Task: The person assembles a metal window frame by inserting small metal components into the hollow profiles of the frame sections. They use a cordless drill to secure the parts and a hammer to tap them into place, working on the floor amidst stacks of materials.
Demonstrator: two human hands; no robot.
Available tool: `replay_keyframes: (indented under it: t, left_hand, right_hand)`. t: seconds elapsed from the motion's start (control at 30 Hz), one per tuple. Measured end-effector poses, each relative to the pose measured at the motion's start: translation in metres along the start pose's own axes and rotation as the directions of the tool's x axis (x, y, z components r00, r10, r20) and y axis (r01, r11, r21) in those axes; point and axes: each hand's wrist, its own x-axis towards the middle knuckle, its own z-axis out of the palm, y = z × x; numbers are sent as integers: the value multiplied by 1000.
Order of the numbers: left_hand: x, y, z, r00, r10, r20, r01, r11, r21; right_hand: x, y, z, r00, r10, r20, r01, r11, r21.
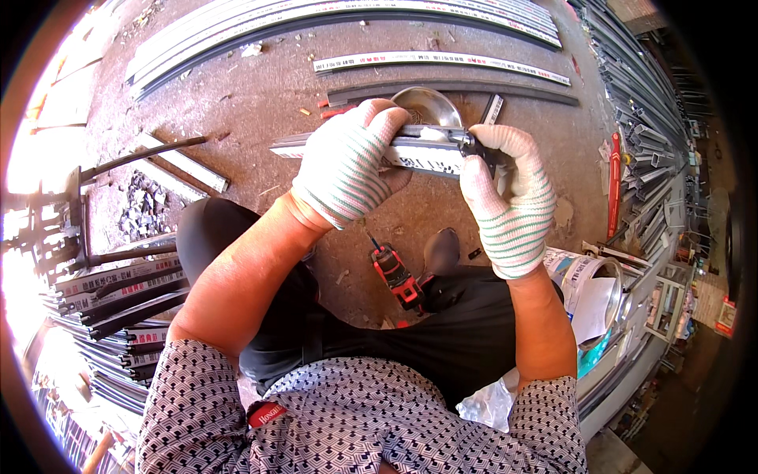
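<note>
My left hand (347, 166), in a white glove with green stripes, is wrapped round a short metal profile (426, 155) with a printed white film on its side. The profile lies crosswise in front of me, raised above the floor. At its right end sits a small black end piece (477, 147). My right hand (515, 201), gloved alike, pinches that piece between thumb and fingers, against the profile. Just beyond the profile, a shiny metal bowl (450, 109) stands on the floor, partly hidden. Between my legs lies a red and black power drill (396, 275).
Long film-covered profiles (347, 14) lie across the far floor, with a white one (442, 62) and a dark one (489, 93) nearer. Profiles are stacked at left (126, 292) and right (643, 118). A bucket (588, 284) stands by my right knee; small dark parts (146, 207) are heaped at left.
</note>
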Motion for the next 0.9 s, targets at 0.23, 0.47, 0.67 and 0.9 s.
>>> replay_keyframes:
  t: [0.23,0.47,0.67,0.9]
  left_hand:
    - [0,0,2,1000,-1,-2,1,1000,-3]
    - [-1,1,1,1000,-11,4,11,1000,8]
    - [-2,1,2,1000,-17,7,17,1000,14]
    - [-3,-1,4,1000,-11,9,10,999,36]
  right_hand:
    - [0,2,3,998,-50,-24,50,999,-8]
    - [1,4,5,997,-68,-22,67,998,-13]
    - [-1,3,5,1000,19,-1,-18,999,30]
    - [-3,-3,10,990,138,19,-140,976,167]
